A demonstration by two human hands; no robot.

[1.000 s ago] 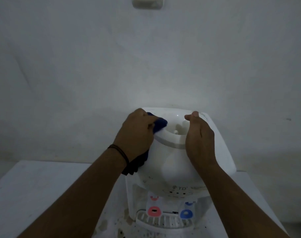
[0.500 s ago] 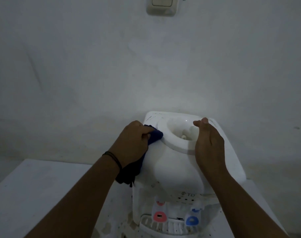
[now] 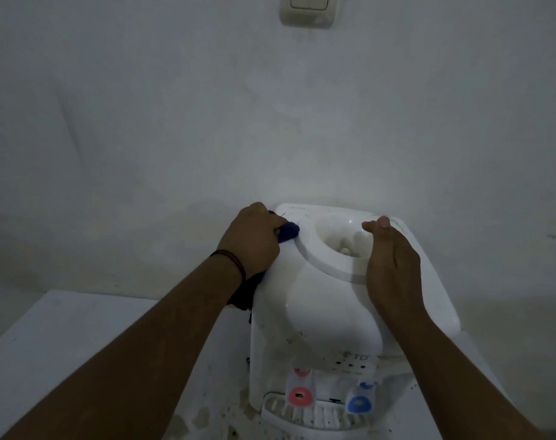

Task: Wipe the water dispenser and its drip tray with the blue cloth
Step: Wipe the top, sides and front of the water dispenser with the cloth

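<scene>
On water dispenser (image 3: 327, 312) top: left hand (image 3: 254, 239) clamps blue cloth (image 3: 287, 232); right hand (image 3: 394, 265) flat, fingers apart

You are looking at a white water dispenser (image 3: 321, 312) with small dark specks scattered over its top and front. Its 2 taps are showing different colours: the left tap (image 3: 299, 396) is wearing a pink-red ring, the right tap (image 3: 359, 404) a bright blue one. The drip tray (image 3: 302, 416) near you is showing white with a pattern of dark parallel slots. Your left hand (image 3: 254, 241) is gripping a dark blue cloth (image 3: 287, 231), which is shading to near-black where it is hanging below the wrist. A thin black band (image 3: 233, 260) is circling that wrist. The table (image 3: 63, 328) is showing white with dark spots and pale brownish stains near the tray. The wall (image 3: 270, 122) is looking pale grey-white, with a cream switch plate (image 3: 308, 9) at the far top.
</scene>
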